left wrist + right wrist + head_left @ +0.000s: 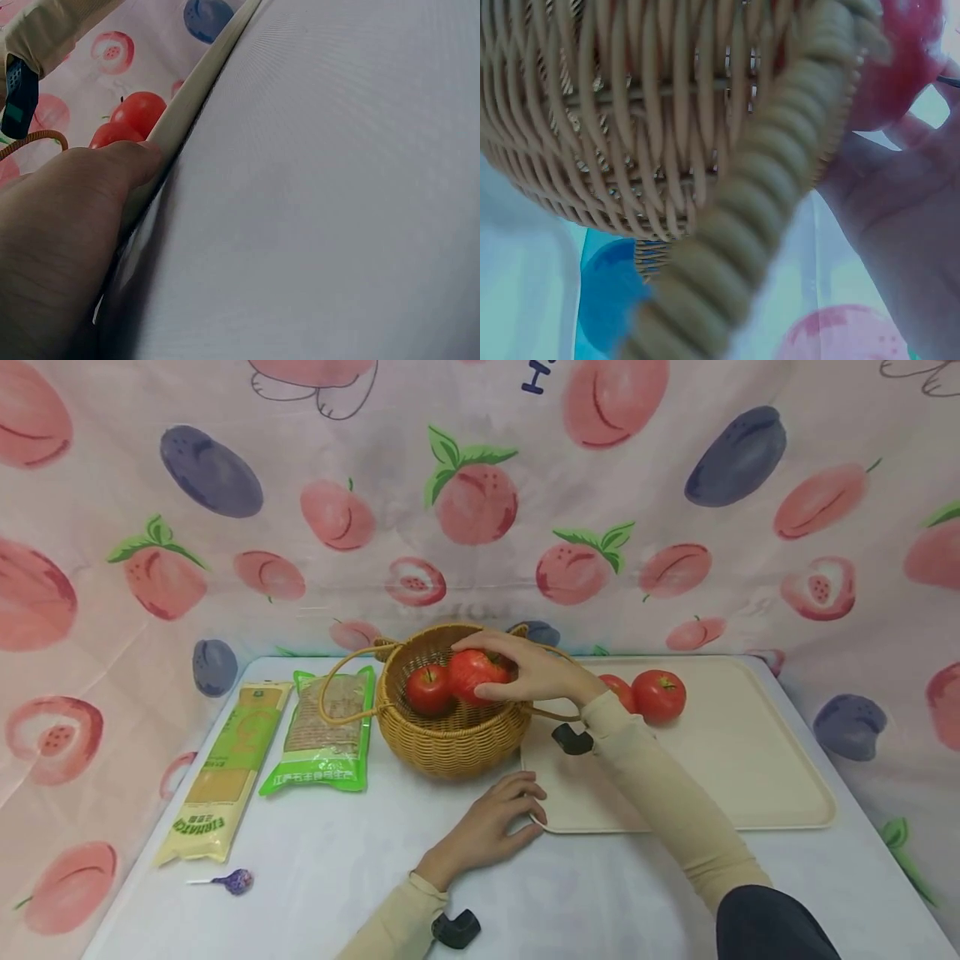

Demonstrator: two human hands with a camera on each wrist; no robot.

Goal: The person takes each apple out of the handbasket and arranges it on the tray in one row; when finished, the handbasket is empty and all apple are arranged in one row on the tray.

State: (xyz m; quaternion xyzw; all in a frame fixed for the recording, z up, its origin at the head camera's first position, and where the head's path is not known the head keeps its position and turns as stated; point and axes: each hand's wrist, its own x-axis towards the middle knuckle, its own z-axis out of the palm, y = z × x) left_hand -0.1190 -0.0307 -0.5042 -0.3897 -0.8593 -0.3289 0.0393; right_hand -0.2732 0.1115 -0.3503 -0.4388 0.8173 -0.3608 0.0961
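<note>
My right hand (536, 668) grips a red apple (476, 675) at the mouth of a wicker basket (453, 752), thumb on the near side and fingers over the top. Another red apple (431, 690) lies inside the basket, beside the gripped one. In the right wrist view, the held apple (900, 67) shows past the basket's woven wall (630, 97) and handle (742, 202). My left hand (487, 822) rests at the near left corner of a cream tray (735, 760). The left wrist view has its thumb (139, 161) lying along the tray's rim (184, 105).
Two more red apples, the nearer-right one (658, 697) plainest, sit on the tray behind my right forearm. Left of the basket lie a green-edged packet (322, 718) and a long noodle packet (228, 768). A purple lollipop (238, 882) lies at the front left.
</note>
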